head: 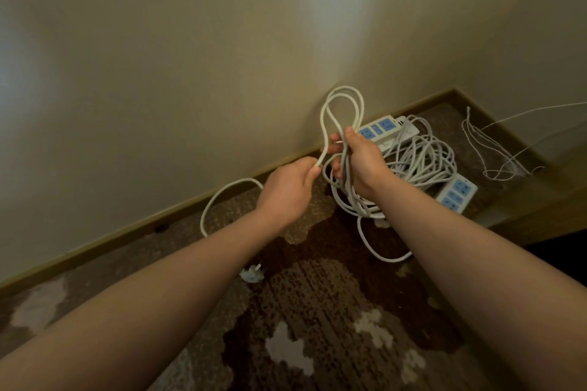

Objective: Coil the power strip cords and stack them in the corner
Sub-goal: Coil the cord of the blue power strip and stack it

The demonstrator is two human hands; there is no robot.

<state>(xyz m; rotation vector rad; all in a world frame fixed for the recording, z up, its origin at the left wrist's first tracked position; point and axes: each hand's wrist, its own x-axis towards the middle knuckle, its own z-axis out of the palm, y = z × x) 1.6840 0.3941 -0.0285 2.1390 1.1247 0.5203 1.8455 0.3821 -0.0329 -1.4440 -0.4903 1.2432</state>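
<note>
My right hand (362, 162) grips a bundle of white cord loops (341, 105) that rise above my fist and hang below it. My left hand (289, 190) pinches the same white cord just left of the bundle. From there the cord curves in a slack arc (222, 194) over the carpet to its plug (252, 274). Behind my right hand a white power strip with blue sockets (386, 127) lies by the wall on a heap of tangled cord (422, 162). Another strip (455, 195) lies at the heap's right.
A thin white wire (489, 149) trails along the baseboard in the corner at right. Patterned brown carpet (317, 311) covers the floor. A beige wall with a wooden baseboard (127, 228) runs along the left and back.
</note>
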